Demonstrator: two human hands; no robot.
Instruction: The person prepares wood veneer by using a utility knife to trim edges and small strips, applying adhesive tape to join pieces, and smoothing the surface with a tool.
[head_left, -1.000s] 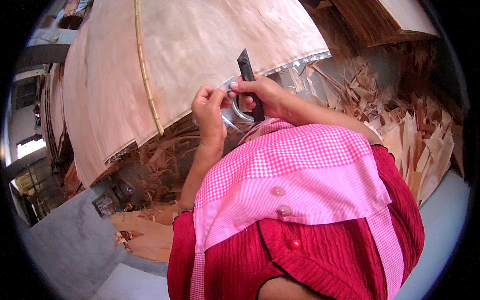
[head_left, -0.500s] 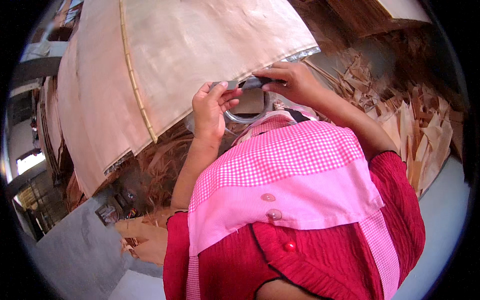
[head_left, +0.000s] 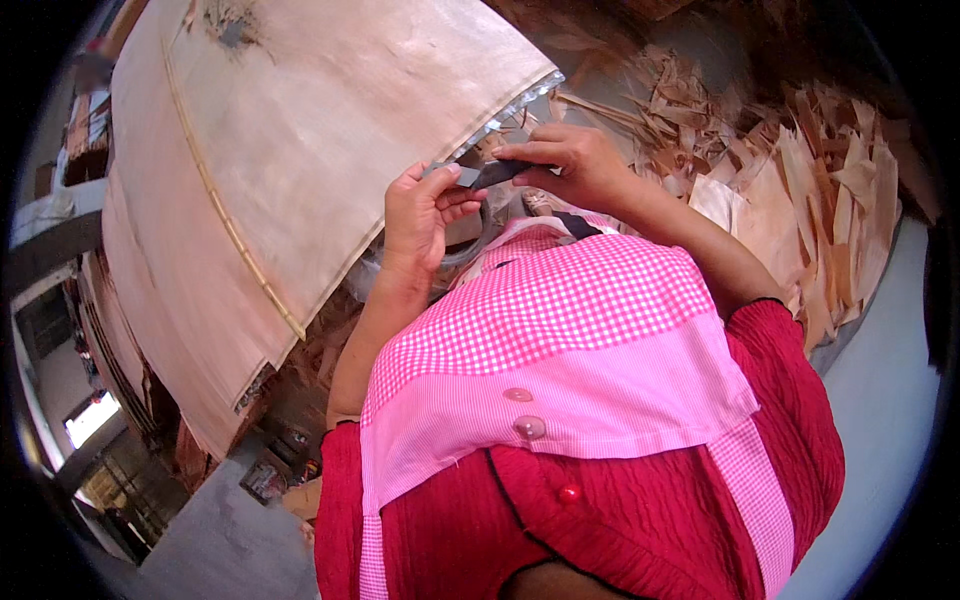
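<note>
While both hands meet just off the near corner of a big veneer sheet (head_left: 300,170), the person works a small dark blade (head_left: 492,174) held between them. The left hand (head_left: 425,215) is curled narrow, thumb and fingers pinching the blade's left end; the right hand (head_left: 570,160) is closed over its right end, fingers pressed down along the top. The blade lies roughly level, just beside the sheet's silvery taped edge (head_left: 515,108) and above a loop of clear tape or strapping (head_left: 470,250) that is partly hidden behind the left wrist.

The step in hand looks like readying or adjusting the blade at the sheet's edge rather than cutting; whether the blade touches the veneer cannot be told. The next move likely calls for a firm single-handed hold and a steady line along that taped edge, with the fingers of the other hand kept out of its path.

Room is tight. The sheet fills the space to the left and ahead, its long pale seam (head_left: 235,230) running toward the lower left. A heap of veneer scraps (head_left: 800,170) crowds the right side. The grey floor (head_left: 890,400) shows open only at the far right and lower left. The person's pink checked apron (head_left: 560,340) sits close under the hands.
</note>
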